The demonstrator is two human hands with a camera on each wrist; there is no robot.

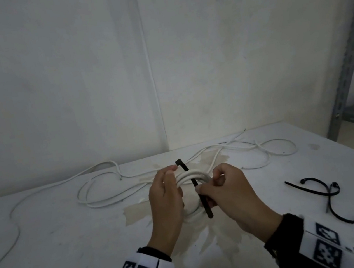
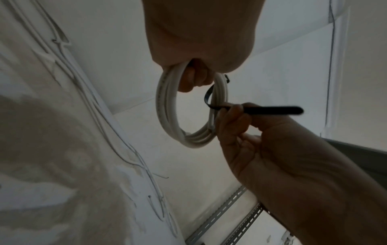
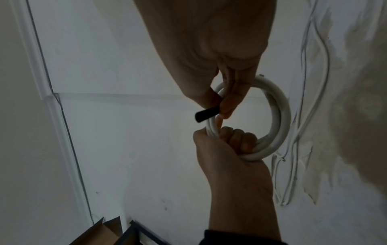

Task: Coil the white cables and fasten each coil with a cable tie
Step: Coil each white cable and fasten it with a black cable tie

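A small coil of white cable is held up over the white table. My left hand grips one side of the coil, fingers curled through the ring. My right hand pinches a black cable tie between thumb and forefinger. The tie crosses the coil's other side, its head end sticking up near my left fingertips and its tail pointing down toward me.
Loose white cables sprawl across the back of the table to the wall. More black cable ties lie at the right. A grey metal shelf post stands beyond the table's right edge, with a cardboard box nearby.
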